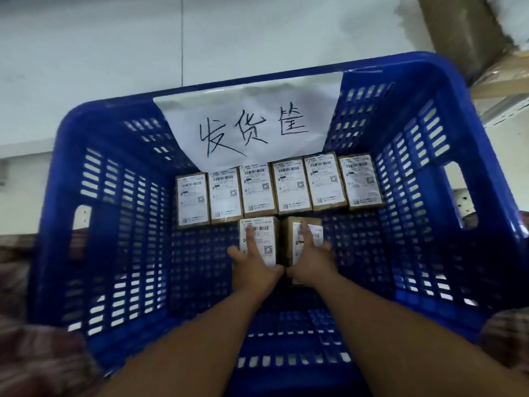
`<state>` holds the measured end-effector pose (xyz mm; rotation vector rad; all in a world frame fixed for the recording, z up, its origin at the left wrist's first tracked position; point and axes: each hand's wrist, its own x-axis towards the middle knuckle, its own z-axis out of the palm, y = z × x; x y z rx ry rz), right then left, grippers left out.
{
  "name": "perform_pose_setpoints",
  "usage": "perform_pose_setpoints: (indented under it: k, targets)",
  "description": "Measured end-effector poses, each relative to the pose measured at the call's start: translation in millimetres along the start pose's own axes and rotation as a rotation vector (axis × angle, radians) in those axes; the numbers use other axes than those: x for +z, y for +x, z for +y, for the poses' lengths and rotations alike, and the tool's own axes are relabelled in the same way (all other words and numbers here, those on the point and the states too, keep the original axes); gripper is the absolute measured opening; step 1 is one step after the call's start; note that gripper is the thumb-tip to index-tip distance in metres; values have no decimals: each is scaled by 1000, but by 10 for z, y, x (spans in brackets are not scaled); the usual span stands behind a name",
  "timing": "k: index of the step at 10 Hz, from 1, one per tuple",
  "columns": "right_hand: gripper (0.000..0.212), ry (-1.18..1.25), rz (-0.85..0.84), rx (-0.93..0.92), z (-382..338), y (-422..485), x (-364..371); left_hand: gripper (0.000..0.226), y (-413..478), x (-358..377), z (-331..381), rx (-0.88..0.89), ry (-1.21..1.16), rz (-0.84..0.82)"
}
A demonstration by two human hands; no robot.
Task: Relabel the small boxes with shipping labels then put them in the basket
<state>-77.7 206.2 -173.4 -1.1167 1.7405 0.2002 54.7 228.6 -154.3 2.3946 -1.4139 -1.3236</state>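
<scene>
Inside the basket (57,196), both nearer boxes (267,233) seemingly point lengthwise away.

Head view, down into basket (94,239), seemingly close

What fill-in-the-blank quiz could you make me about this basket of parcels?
1. The basket is coloured ____.
2. The back row holds ____ labelled boxes side by side.
3. The left hand and right hand rest on the front row, which holds ____ boxes.
Missing words: blue; six; two.
</scene>
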Motion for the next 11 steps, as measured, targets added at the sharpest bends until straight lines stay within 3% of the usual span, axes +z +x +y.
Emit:
perform_pose_setpoints:
  k: [5, 7, 9, 11]
  targets:
    - [115, -349, -87, -157, -1088, -164, 835, 118, 257, -736, -850, -340, -55, 100]
    - [112, -322, -153, -204, -1269, -23, 1071, 117, 506, -859, -1068, -355, -24, 158]
    - [94, -398, -197, -181, -1241, 57, 1073, 123, 614, -851, -1139, -294, 6, 111]
    - [88, -384, -171, -209, -1198, 21, 916, 99, 600, -828, -1069, -351, -55, 167]
